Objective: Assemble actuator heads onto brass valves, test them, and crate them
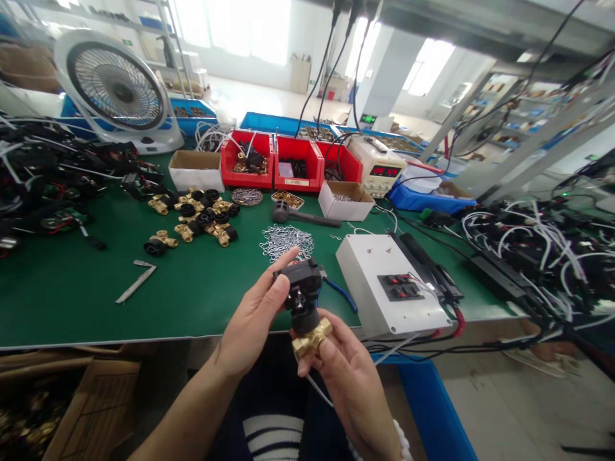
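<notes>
Just in front of the bench's near edge, both hands hold a brass valve [313,337] joined to a black actuator housing [302,279]. My left hand [259,314] has its thumb and fingers closed on the black housing at the top. Lower down, my right hand [343,368] pinches the brass body between thumb and fingers. A white cable [319,392] hangs below the valve. Behind the housing lies a pile of silver wire clips [287,241], partly hidden by the left fingers. Blue-handled pliers [340,293] rest to the right, their jaws partly covered.
Brass valves with black collars [202,214] lie in a group at left, near a bent metal tool [137,282]. A black mallet-like tool [302,216], red bins [298,168] and a power supply [377,168] stand behind. At right are a white switch box [384,282] and tangled cables [538,256].
</notes>
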A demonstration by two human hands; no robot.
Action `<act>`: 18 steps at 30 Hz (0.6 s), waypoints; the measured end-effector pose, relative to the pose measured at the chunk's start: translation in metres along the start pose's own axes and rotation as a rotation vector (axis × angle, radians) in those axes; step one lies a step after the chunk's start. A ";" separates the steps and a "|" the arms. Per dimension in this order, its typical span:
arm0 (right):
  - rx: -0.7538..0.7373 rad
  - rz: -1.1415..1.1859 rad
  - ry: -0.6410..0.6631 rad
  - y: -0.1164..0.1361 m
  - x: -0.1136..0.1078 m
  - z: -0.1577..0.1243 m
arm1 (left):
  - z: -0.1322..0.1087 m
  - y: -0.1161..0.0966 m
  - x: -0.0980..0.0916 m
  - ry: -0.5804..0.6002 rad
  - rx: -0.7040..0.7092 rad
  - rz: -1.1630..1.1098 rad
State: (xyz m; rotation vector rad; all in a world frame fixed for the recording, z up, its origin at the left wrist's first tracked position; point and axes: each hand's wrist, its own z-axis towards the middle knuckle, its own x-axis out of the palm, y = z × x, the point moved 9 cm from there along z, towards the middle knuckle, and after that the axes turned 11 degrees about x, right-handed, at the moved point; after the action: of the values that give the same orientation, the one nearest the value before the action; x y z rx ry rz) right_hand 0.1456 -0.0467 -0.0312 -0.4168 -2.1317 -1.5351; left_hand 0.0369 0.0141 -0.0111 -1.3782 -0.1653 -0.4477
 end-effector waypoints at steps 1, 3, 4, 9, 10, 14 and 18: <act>-0.001 -0.004 -0.013 0.001 -0.001 -0.001 | -0.002 -0.006 0.001 0.022 0.033 0.082; 0.027 0.019 -0.012 0.002 0.000 -0.002 | -0.006 -0.018 0.004 0.053 0.112 0.242; 0.055 0.042 0.003 0.001 0.002 -0.002 | -0.007 -0.025 0.005 0.059 0.160 0.311; 0.052 0.070 0.019 -0.001 0.006 -0.004 | -0.015 -0.047 0.017 0.102 0.372 0.518; 0.008 0.038 -0.017 -0.001 0.003 -0.005 | -0.016 -0.047 0.019 0.116 0.387 0.530; -0.088 -0.059 -0.120 0.000 -0.004 -0.005 | -0.018 -0.039 0.021 0.172 0.394 0.561; -0.036 -0.028 -0.145 0.007 -0.007 -0.001 | -0.021 -0.034 0.018 0.234 0.400 0.686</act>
State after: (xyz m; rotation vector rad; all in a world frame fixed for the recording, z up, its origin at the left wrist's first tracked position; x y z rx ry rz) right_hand 0.1548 -0.0451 -0.0293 -0.5277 -2.2307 -1.6052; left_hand 0.0364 -0.0144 0.0228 -0.9025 0.3866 0.0085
